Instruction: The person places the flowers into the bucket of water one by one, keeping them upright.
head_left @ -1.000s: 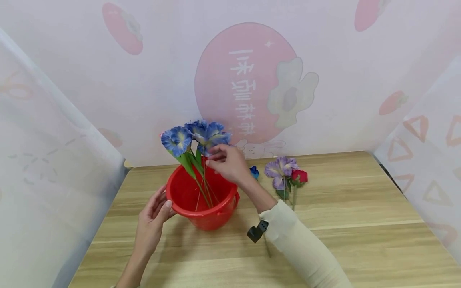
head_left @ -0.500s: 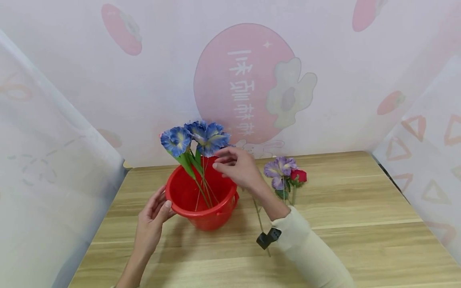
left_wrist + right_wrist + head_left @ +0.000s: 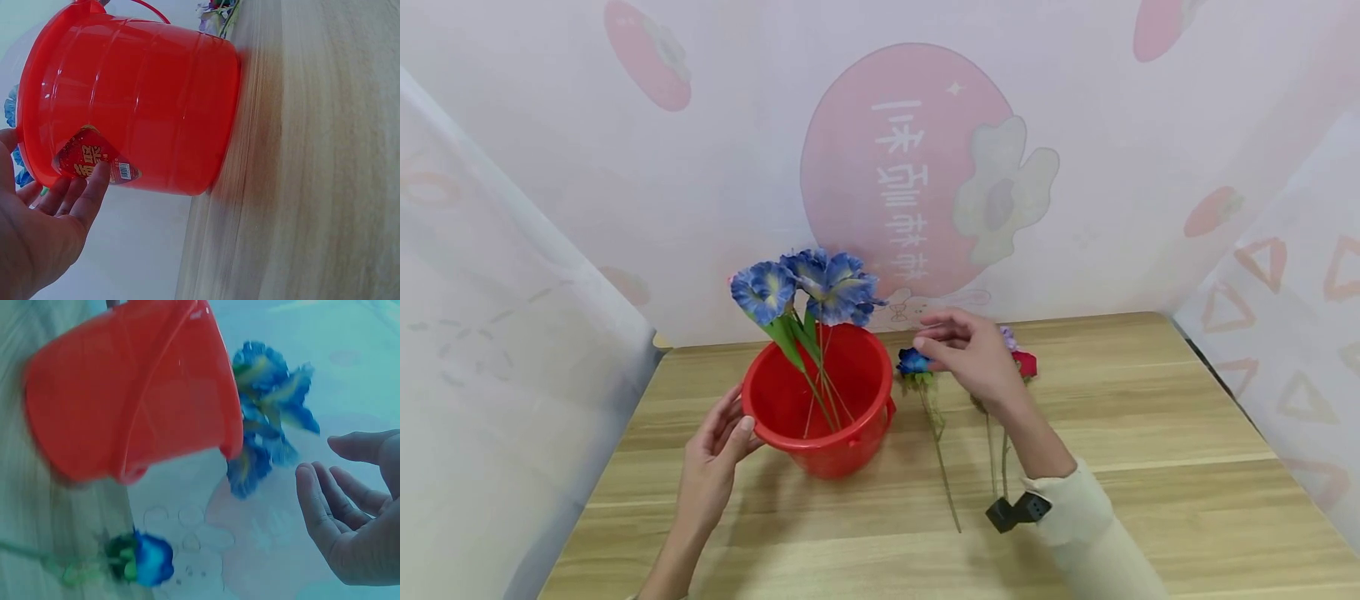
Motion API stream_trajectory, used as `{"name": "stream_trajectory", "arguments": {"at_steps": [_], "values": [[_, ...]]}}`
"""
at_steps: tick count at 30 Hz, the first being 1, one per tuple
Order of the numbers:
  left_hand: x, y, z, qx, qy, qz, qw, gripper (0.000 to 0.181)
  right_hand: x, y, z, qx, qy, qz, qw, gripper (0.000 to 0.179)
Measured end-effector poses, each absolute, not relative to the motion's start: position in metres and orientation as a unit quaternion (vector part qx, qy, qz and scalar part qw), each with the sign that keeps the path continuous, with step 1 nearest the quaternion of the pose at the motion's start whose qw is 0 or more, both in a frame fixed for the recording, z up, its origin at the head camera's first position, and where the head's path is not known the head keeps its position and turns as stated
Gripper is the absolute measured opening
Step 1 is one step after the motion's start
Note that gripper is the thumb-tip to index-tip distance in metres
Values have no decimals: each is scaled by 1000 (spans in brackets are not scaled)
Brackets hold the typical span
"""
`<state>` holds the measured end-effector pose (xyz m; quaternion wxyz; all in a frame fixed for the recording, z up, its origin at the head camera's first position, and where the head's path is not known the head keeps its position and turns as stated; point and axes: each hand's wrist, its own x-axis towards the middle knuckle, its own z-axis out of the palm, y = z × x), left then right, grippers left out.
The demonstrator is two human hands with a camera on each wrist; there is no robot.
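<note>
My left hand [image 3: 717,462] holds the red plastic bucket [image 3: 835,461] by its left rim, thumb at the edge and fingers along the outer wall, near a printed label [image 3: 94,156]. Blue artificial irises [image 3: 841,292] with green leaves stand in the bucket, their stems leaning inside it. To the right, my right hand [image 3: 976,357] is in the air with nothing between its loosely bent fingers. Its fingertips overlap a blue artificial rose [image 3: 913,361] lying on the table. Beyond the hand, a red rose [image 3: 1025,364] and a purple flower [image 3: 1008,337] are partly hidden.
The wooden table [image 3: 1150,433] runs back to a wall covering [image 3: 737,150] with pink prints. Thin stems [image 3: 950,492] extend toward the front of the table. The bucket's handle [image 3: 153,381] hangs against its right side.
My right hand has left the irises in the bucket and moved right over the loose flowers, uncovering the blue rose and covering most of the purple flower. The left hand stays at the rim.
</note>
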<state>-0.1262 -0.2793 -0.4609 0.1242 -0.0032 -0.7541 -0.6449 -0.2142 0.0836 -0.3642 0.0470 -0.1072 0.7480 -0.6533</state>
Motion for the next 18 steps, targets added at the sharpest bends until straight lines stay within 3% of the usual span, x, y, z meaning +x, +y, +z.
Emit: {"name": "stream_trajectory", "arguments": {"at_steps": [18], "values": [[-126,-279,-461,-11,-748,-652,126,54,-211,143,-403,-41,748,-662,26,41]]}}
